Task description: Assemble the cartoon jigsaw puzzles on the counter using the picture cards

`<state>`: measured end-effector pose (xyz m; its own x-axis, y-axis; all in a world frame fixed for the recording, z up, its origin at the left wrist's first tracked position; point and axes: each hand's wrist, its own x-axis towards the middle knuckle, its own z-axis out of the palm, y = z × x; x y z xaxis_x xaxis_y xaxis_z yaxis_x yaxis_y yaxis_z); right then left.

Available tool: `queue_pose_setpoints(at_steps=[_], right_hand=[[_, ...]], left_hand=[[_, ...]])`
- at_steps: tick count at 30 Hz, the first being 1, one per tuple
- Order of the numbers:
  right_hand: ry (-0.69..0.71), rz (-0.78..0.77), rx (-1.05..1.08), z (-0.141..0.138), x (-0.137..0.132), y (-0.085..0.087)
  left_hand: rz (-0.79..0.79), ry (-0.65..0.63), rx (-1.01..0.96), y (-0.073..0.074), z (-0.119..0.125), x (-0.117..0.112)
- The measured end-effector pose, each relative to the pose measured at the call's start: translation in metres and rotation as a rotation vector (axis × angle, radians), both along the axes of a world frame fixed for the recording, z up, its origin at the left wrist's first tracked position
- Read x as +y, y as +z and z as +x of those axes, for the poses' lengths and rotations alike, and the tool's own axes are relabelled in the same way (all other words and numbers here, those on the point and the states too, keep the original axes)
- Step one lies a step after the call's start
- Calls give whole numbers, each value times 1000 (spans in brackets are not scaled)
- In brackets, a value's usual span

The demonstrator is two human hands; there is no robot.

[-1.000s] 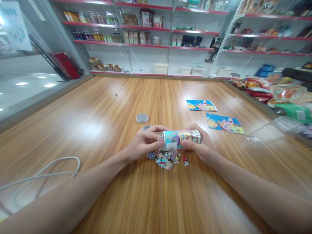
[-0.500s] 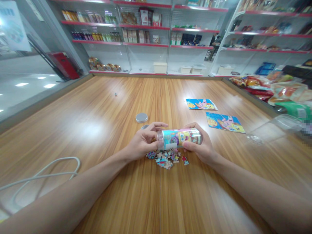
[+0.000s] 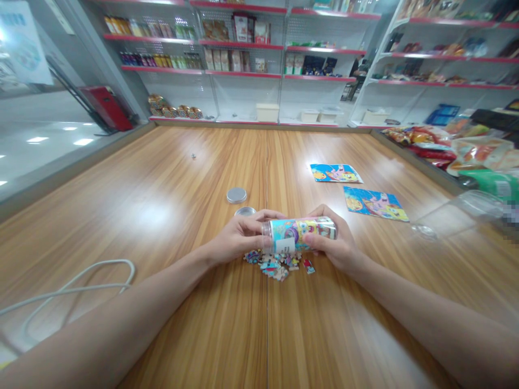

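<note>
A clear plastic jar point(image 3: 288, 232) with a colourful cartoon label lies sideways between my hands, just over a pile of jigsaw puzzle pieces point(image 3: 275, 267). Its uncapped, threaded neck points left. My left hand point(image 3: 239, 235) has its fingers around the neck end, the thumb low and the fingertips along the top. The bottom end sits in my right hand point(image 3: 330, 237), thumb on the label. One puzzle piece point(image 3: 308, 266) lies a little right of the pile. Beyond my left hand is a silver round lid point(image 3: 236, 195), with a second silver disc point(image 3: 245, 211) partly hidden behind my fingers.
Two blue cartoon picture sheets, a far sheet point(image 3: 336, 173) and a nearer sheet point(image 3: 376, 203), lie to the right. A large clear plastic container point(image 3: 458, 215) lies beyond them, beside packaged goods point(image 3: 446, 146). A white cable point(image 3: 81, 289) loops at the left. Shelves stand behind the table.
The jar has rolled slightly in my hands, its white label patch shifting. My left fingers have moved a little along the neck, uncovering more of the second silver disc.
</note>
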<state>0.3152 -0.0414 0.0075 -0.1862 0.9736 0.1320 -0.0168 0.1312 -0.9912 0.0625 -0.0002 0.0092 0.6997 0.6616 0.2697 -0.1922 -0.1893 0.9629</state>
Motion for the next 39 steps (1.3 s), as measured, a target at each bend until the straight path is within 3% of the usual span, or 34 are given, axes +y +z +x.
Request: queue_pose_setpoints(at_steps=[6,10,14,19,25,28,32,35,39], right_hand=[[3,-1,-9,-2,-2,1],[6,89,-14,-2,-3,0],[-6,142,0,-3,-4,1],[-95,133,-2,-5,-3,1],[-81,77,97,-4,-1,-6],[-75,88,137,-7,-1,-7],[4,120,289,-14,-5,-4],[76,37,375,-16,-8,-4],[210,-116,392,-17,-8,-8]], left_hand=[[36,23,7,0,1,-1],[-29,81,2,1,2,-2],[-62,62,-7,-3,1,-1],[-36,129,-15,-8,-1,2],[-63,196,-75,-9,1,0],[-159,197,-129,-9,5,-4],[-386,82,-225,-10,16,-14],[-531,38,-251,-8,23,-22],[-585,84,-182,-4,26,-29]])
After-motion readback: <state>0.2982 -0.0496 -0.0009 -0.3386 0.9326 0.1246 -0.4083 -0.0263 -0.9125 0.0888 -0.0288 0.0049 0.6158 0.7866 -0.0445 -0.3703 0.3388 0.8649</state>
